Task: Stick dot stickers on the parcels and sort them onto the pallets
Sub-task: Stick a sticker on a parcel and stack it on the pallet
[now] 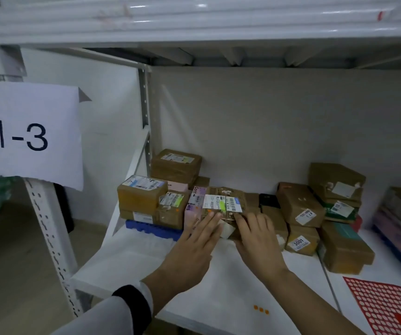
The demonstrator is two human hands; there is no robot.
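Parcel: brown parcel [226, 198] with a white barcode label lies on the shelf [218, 286] just ahead of both your hands, pushed among other parcels.
Left hand: your left hand [194, 240] is flat, with its fingers [212, 220] straight and together, touching the near left edge of the parcel.
Right hand: your right hand [257, 238] lies against the near right side with the fingers a little bent; I cannot tell if it grips or only presses.
Direction: the parcel is straight forward from you, between the two hands, so both arms reach about equally.
Long axis: the label runs left to right across your fingertips; the box itself looks nearly square from here.
Dot: a small orange mark seems to sit beside your left fingertips, but it is too small to be sure.
Pallet: blue pallet [151, 229] is to the left of your left hand, under a stack, and near.
Stickers: red sticker sheet [387, 308] is behind and right of your right wrist.
Next move: probably you slide the parcel leftward, so the right hand should push.
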